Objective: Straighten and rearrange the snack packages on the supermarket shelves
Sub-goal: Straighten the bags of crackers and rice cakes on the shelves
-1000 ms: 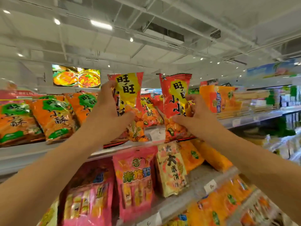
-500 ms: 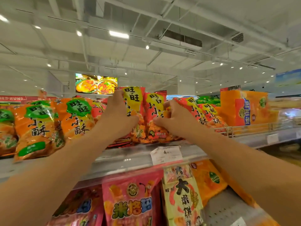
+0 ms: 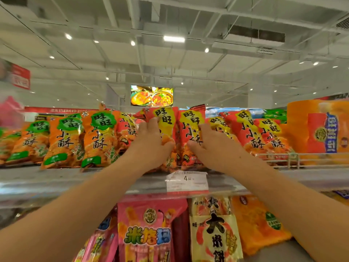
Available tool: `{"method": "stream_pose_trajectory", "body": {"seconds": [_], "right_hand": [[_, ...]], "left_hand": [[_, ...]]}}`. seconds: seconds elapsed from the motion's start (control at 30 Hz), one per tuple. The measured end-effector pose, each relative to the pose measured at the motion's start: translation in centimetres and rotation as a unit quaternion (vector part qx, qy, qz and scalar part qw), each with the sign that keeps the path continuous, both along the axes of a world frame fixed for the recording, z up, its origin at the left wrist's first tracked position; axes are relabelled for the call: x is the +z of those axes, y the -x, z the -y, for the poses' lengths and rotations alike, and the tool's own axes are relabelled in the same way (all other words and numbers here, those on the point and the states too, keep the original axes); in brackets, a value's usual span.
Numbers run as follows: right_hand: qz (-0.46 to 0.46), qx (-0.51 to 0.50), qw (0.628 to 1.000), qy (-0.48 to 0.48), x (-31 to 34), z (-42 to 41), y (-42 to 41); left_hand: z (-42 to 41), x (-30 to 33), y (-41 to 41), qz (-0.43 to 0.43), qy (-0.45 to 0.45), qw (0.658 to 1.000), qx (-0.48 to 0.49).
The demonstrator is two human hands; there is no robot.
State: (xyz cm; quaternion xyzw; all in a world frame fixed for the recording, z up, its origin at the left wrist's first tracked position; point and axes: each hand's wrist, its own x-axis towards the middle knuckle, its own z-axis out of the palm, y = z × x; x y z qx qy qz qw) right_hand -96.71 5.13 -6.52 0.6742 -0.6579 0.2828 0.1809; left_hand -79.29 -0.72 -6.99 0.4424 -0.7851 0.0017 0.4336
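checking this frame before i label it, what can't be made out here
Head view only:
- Small print on the price tag: too small and blurred; only 4.50 reads.
- Lower fronts of the two red snack bags: covered by the left hand and right hand.
- Pink bag on the lower shelf: cut off by the bottom edge.
- Pink shape at far left: motion-blurred.

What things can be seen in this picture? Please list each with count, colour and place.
red bags: several, red and yellow, top shelf, centre to right
orange bags: several, orange and green, top shelf, left
orange box: one, far right of top shelf
price tag: one, white, on shelf edge
pink bag: one, lower shelf, centre
yellow bag: one, lower shelf, beside pink bag
screen: one, food pictures, background
left hand: grips one red bag
right hand: rests on a red bag
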Motion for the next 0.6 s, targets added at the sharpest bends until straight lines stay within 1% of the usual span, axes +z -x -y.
{"method": "stream_pose_trajectory", "body": {"seconds": [0.03,0.1,0.17,0.2,0.3,0.47,0.6], "right_hand": [[0.006,0.011,1.000,0.012,-0.4,0.0,-0.1],[0.004,0.047,0.996,0.075,-1.3,-0.4,-0.1],[-0.002,0.083,0.989,0.123,-2.2,-0.7,0.1],[0.000,0.092,0.987,0.131,-2.6,-0.8,0.3],[0.020,0.102,0.986,0.131,-3.5,-0.4,0.2],[0.022,0.103,0.984,0.143,-4.0,0.0,0.0],[0.015,0.081,0.987,0.135,-4.6,0.0,0.0]], "left_hand": [[-0.3,0.0,-0.2,0.000,-0.004,1.000,0.013],[-1.1,-0.4,-0.9,-0.013,0.037,0.999,0.029],[-1.7,-1.0,-1.5,-0.022,0.088,0.996,0.013],[-1.8,-1.2,-1.6,-0.008,0.091,0.996,0.007],[-1.7,-1.9,-1.2,0.030,0.088,0.996,0.011],[-1.1,-2.4,-1.3,0.028,0.081,0.996,0.008],[-1.7,-2.6,-1.8,0.052,0.080,0.995,0.020]]}}
